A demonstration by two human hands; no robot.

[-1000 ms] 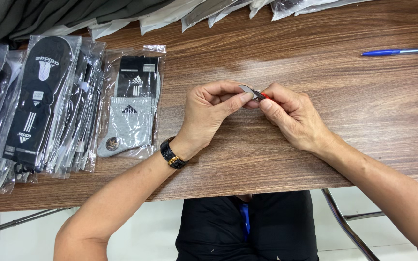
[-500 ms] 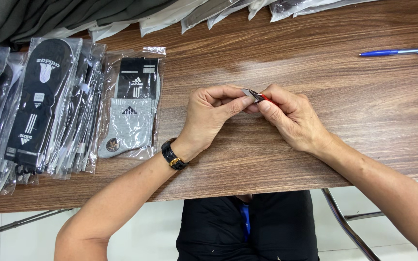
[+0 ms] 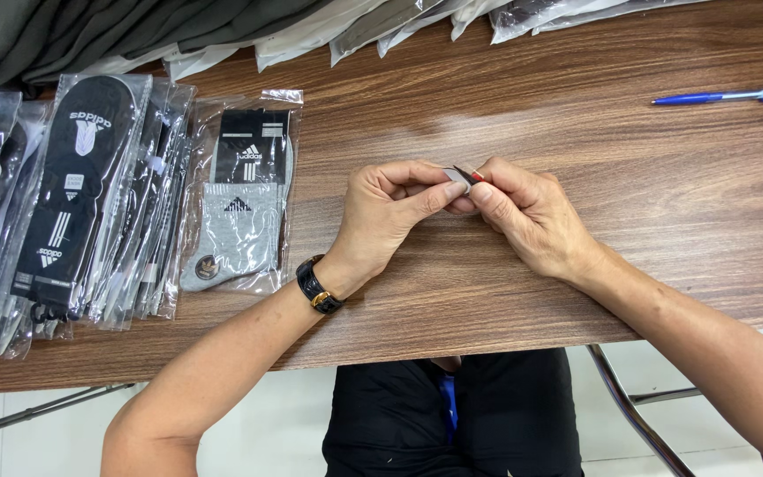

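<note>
Both hands meet over the middle of a wood-grain bench (image 3: 629,177), its brown laminate smooth and faintly glossy. The left hand (image 3: 390,216) curls inward, thumb and forefinger pressed together in a pinching grip on a small, thin, flat grey tag (image 3: 459,177). The right hand (image 3: 532,216) closes on the same piece from the other side, its forefinger and thumb pinched on the tag's far end, where a short dark sliver with a red tip (image 3: 472,173) pokes out between the fingertips; what that sliver is made of is too small to tell. The tag sits just above the bench surface, caught between the two sets of fingertips, with the heels of both hands resting on the wood.

A black band with a gold clasp (image 3: 318,287) circles the left wrist. Well to the left lies a grey and black sock pair in a clear, crinkled plastic sleeve (image 3: 242,199), flat on the bench. Beside it, a stack of black socks in glossy sleeves (image 3: 72,203) fans out in overlapping layers. A slim blue pen (image 3: 726,95) lies near the far right edge. Folded grey fabric and more clear bags (image 3: 222,31) line the far side.
</note>
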